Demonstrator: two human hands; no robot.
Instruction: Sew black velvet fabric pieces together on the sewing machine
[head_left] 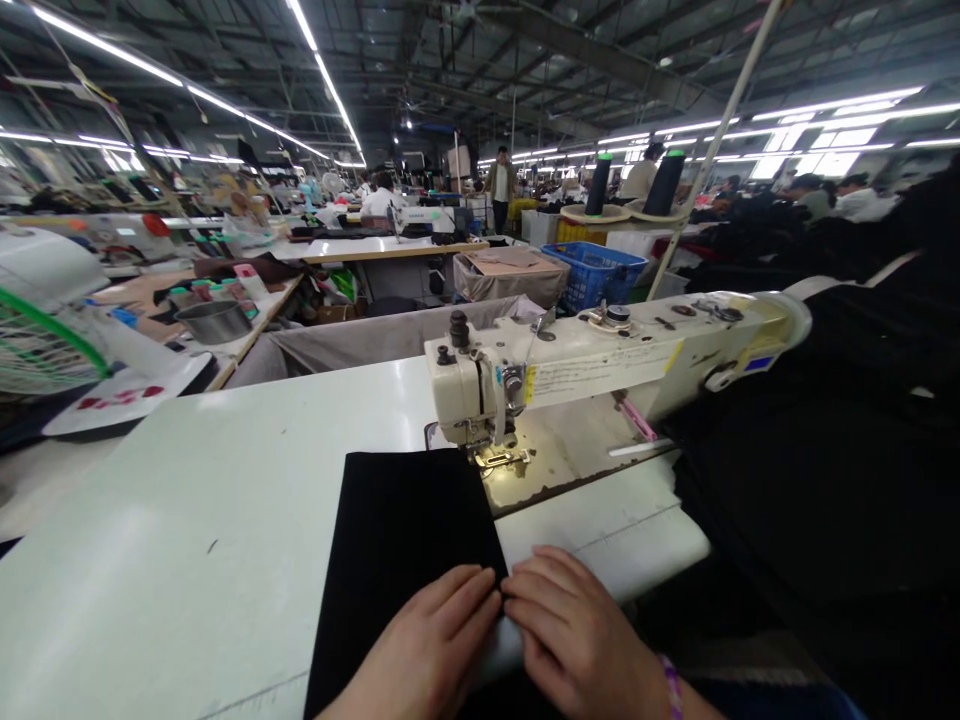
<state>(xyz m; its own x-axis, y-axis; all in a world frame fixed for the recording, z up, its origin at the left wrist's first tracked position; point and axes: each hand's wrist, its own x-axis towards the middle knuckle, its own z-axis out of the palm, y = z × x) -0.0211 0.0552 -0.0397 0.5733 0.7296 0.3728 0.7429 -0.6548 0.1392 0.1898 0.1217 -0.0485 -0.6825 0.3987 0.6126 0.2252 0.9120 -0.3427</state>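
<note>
A rectangular black fabric panel [397, 545] lies flat on the white sewing table [187, 520], with its far end under the presser foot [499, 458] of a cream industrial sewing machine [570, 370]. My left hand [424, 640] presses on the panel near its right edge. Beside it, my right hand [570, 625] rests on the white table, fingertips against that same edge. Whether those fingers grip the cloth is hidden. A beaded bracelet [671, 688] circles my right wrist.
A large heap of black garments [810, 480] fills the right side. Thread cones [598, 185] stand behind the machine near a blue plastic crate [592, 275]. A fan [45, 330] sits at the left. Co-workers [382, 195] and further sewing tables lie beyond.
</note>
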